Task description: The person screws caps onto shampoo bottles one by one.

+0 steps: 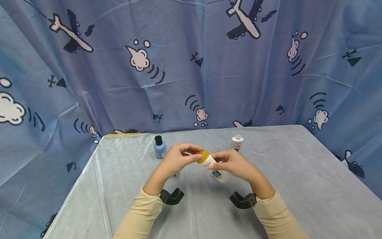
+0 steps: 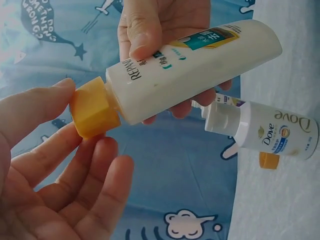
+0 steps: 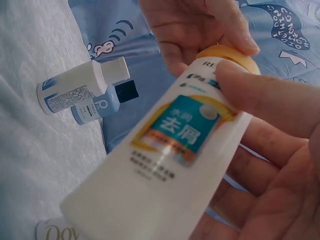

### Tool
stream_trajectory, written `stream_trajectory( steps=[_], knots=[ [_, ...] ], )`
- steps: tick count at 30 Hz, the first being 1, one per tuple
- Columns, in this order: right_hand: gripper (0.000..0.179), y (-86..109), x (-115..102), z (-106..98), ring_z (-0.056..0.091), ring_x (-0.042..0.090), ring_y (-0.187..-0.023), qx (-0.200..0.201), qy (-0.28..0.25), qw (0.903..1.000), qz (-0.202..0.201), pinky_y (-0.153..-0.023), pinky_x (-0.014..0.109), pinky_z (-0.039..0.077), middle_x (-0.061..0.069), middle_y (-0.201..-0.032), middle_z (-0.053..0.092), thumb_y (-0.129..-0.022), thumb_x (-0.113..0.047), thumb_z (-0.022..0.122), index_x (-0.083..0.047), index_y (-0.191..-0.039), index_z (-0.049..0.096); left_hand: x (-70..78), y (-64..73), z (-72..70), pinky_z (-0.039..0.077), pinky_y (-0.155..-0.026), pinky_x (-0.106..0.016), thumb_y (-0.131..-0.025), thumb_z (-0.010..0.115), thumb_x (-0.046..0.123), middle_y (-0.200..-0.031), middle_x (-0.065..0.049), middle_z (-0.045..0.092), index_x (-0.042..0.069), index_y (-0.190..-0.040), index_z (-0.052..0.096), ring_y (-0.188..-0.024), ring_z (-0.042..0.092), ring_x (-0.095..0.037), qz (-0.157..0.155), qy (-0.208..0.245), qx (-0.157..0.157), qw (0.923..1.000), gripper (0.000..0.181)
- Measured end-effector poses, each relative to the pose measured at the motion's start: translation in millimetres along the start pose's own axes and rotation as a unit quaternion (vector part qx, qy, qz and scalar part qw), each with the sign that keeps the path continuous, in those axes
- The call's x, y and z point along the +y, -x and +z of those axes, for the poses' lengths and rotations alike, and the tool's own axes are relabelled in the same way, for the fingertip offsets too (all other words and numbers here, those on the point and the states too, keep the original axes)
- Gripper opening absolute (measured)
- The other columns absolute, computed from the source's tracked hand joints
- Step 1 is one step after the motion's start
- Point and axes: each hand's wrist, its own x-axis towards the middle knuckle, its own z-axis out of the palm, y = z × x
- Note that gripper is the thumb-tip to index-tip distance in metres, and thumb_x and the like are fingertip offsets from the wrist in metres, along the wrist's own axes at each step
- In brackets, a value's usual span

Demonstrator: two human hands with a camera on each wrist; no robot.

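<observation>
A white bottle (image 1: 208, 162) of what looks like hair-care product, with a teal label, is held tilted between both hands above the table. My left hand (image 1: 179, 158) pinches its yellow cap (image 2: 95, 108) between thumb and fingers, the other fingers loosely bent. The cap sits at the bottle's neck; whether it is loose I cannot tell. Around the body, my right hand (image 1: 235, 164) holds the bottle, its thumb on the front near the shoulder (image 3: 240, 85). Beyond, in the left wrist view, stands a white Dove bottle (image 2: 280, 130) with a white cap.
A blue bottle (image 1: 159, 148) with a black cap stands at back left. Behind the right hand is an uncapped white bottle (image 1: 237, 142). Another white-capped bottle (image 3: 70, 87) is partly hidden by the left hand in the head view. An orange object (image 2: 269, 160) lies beside the Dove bottle.
</observation>
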Motion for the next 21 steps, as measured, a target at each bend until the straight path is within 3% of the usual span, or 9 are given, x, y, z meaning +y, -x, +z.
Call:
stream_trajectory(
  steps=[11,21],
  knots=[
    [0.035,0.0,1.2,0.7,0.065,0.020,-0.092,-0.008,0.002,1.0000,-0.002,-0.078,0.036,0.056,0.016,-0.107,0.072,-0.091,-0.021,0.072,0.000,-0.119,0.070,0.8,2.5,-1.5,0.057,-0.085,-0.026,-0.091,0.073,0.016,-0.116,-0.010,0.069,0.007,-0.116,0.073,-0.104,0.065,-0.018,0.027,0.004,-0.024,0.9993,0.027],
    [0.036,-0.3,1.1,0.7,0.066,0.019,-0.093,-0.010,0.007,0.9999,-0.003,-0.079,0.036,0.056,0.017,-0.110,0.072,-0.091,-0.021,0.072,0.000,-0.120,0.070,0.1,3.2,-3.5,0.058,-0.089,-0.027,-0.092,0.069,0.006,-0.125,-0.019,0.064,-0.003,-0.120,0.068,-0.110,0.069,-0.030,0.041,0.047,-0.057,0.9964,0.030]
  ],
)
